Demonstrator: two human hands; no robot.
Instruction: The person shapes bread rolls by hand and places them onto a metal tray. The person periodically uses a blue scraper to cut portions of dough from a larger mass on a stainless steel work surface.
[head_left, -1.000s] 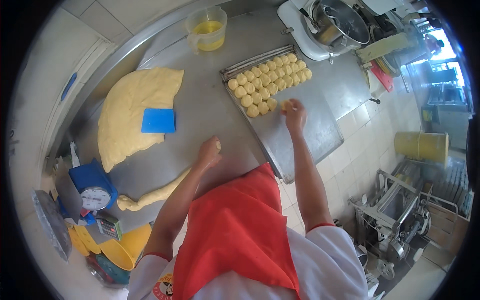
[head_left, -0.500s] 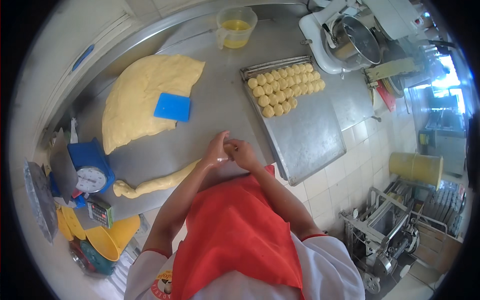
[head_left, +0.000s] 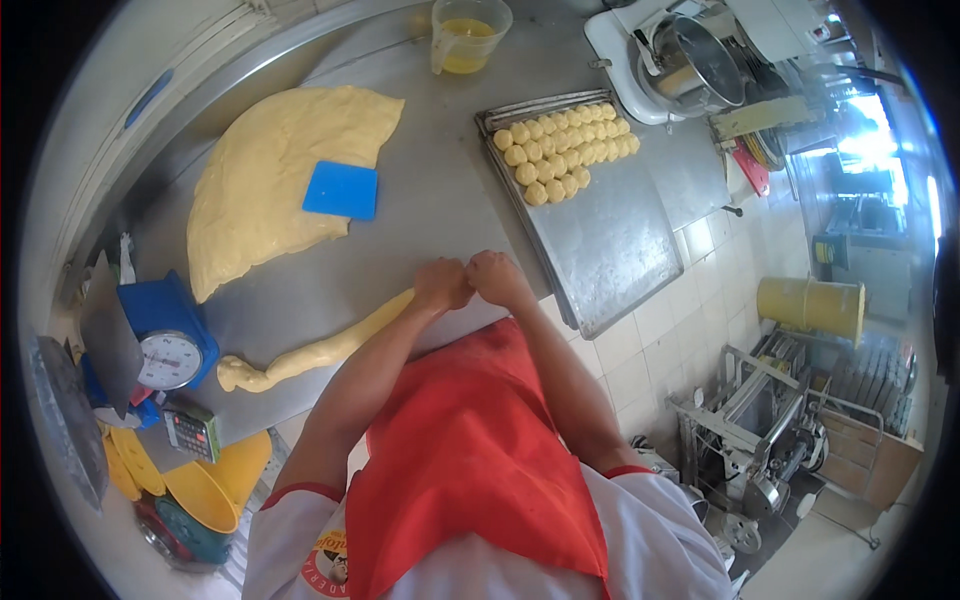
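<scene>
A long rope of yellow dough (head_left: 315, 356) lies across the metal table and runs up to my left hand (head_left: 443, 284). That hand is closed in a fist around the rope's upper end, which the fingers mostly cover. My right hand (head_left: 497, 279) is also closed and meets the left at the knuckles; whatever its fingers hold is hidden. Farther left spreads a big slab of dough (head_left: 265, 180), with a blue scraper (head_left: 341, 190) resting on its right edge. To the right, a metal tray (head_left: 620, 245) carries rows of small dough balls (head_left: 550, 150) at its far end.
A clear jug of yellow liquid (head_left: 468, 45) stands at the back. Beyond the tray is a white mixer with a steel bowl (head_left: 700, 65). At the left are a blue scale (head_left: 170, 340), a calculator (head_left: 190, 435) and yellow containers (head_left: 215, 490). Tiled floor (head_left: 640, 370) shows at right.
My left hand has turned over and its fingers have curled into a fist. The right hand has closed too and shifted slightly right. The whole view has tilted a little.
</scene>
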